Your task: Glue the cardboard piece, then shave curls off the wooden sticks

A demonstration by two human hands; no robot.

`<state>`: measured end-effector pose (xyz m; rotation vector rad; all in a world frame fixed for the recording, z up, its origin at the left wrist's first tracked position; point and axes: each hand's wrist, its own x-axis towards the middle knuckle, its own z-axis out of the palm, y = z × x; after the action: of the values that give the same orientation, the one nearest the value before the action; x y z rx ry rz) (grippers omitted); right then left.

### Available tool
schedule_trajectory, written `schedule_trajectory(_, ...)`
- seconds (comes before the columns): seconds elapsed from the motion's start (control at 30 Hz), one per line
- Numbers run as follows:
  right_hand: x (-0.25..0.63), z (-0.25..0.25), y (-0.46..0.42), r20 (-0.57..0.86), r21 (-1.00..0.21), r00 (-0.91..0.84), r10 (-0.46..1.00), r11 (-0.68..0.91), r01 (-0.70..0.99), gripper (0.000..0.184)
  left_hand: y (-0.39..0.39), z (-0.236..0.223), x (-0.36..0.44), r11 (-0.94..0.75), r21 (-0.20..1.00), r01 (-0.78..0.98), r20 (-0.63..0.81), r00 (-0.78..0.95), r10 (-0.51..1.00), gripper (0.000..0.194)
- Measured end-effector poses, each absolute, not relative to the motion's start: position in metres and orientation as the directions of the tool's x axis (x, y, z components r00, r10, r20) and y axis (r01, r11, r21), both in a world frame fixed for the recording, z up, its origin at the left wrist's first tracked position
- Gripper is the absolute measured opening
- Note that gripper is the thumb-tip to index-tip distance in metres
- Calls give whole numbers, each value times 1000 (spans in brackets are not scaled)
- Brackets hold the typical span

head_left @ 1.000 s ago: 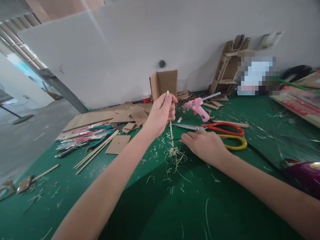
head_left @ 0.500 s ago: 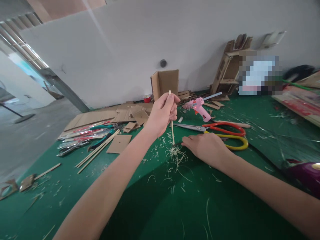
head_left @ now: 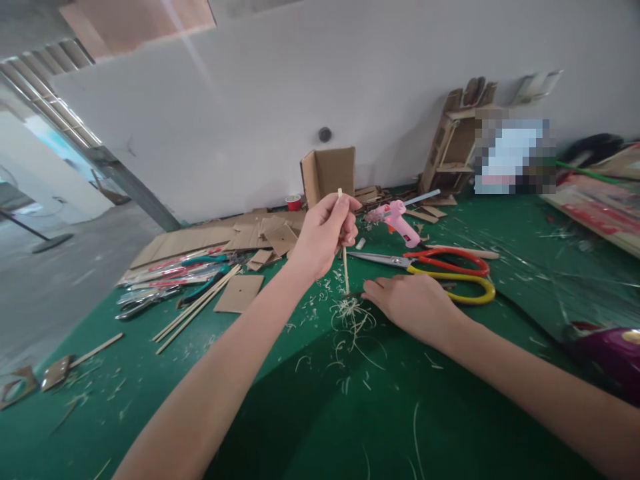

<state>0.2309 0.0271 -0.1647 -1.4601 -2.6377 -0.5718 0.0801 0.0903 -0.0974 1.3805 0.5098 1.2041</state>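
Note:
My left hand (head_left: 330, 225) is closed around a thin wooden stick (head_left: 345, 270), which stands nearly upright with its top poking above my thumb. The stick's lower end meets a tuft of curled wood shavings (head_left: 351, 312) on the green table. My right hand (head_left: 400, 297) grips a knife; most of it is hidden under the fingers. Its narrow dark blade (head_left: 355, 294) lies against the stick just above the curls. Right behind this hand are big scissors (head_left: 434, 272) with one red and one yellow handle.
A pink glue gun (head_left: 400, 223) rests beyond the scissors. Several wooden sticks (head_left: 196, 310), a cardboard square (head_left: 240, 293) and pliers (head_left: 205, 283) lie to the left. A folded cardboard piece (head_left: 336, 175) stands by the wall. At the right edge is a purple object (head_left: 610, 357).
The knife blade has moved down along the stick to just above the shavings, my right hand lowering slightly. My left hand keeps its hold on the stick. The view has shifted a little.

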Motion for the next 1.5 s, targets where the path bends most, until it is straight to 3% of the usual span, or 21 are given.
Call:
schedule_trajectory(0.13, 230, -165, 28, 354, 286, -480, 803, 396, 873, 29, 88, -96, 81, -239, 926, -294, 337, 354, 872, 19)
schedule_trajectory(0.33, 231, -166, 28, 238, 306, -558, 795, 484, 820, 25, 89, -95, 80, -225, 936, -272, 310, 327, 893, 19)
schedule_trajectory(0.5, 229, -165, 29, 320, 295, -479, 817, 394, 870, 28, 89, -96, 80, -211, 933, -291, 305, 331, 893, 18)
schedule_trajectory(0.67, 230, -166, 29, 231, 296, -547, 804, 478, 827, 28, 90, -97, 79, -202, 927, -316, 309, 338, 889, 17)
schedule_trajectory(0.87, 229, -165, 30, 322, 294, -488, 811, 404, 866, 29, 91, -97, 80, -209, 922, -325, 322, 346, 881, 16)
schedule_trajectory(1.03, 230, -166, 31, 216, 275, -565, 796, 506, 818, 28, 91, -96, 79, -178, 935, -308, 279, 327, 903, 16)
schedule_trajectory(1.2, 229, -163, 30, 317, 301, -473, 822, 386, 872, 33, 90, -96, 78, -185, 938, -294, 286, 349, 893, 14)
schedule_trajectory(1.37, 230, -163, 30, 215, 311, -566, 796, 493, 812, 28, 91, -96, 76, -171, 943, -286, 268, 349, 898, 14)
schedule_trajectory(1.5, 227, -160, 30, 286, 309, -503, 816, 418, 854, 30, 91, -96, 77, -171, 947, -271, 259, 333, 907, 14)
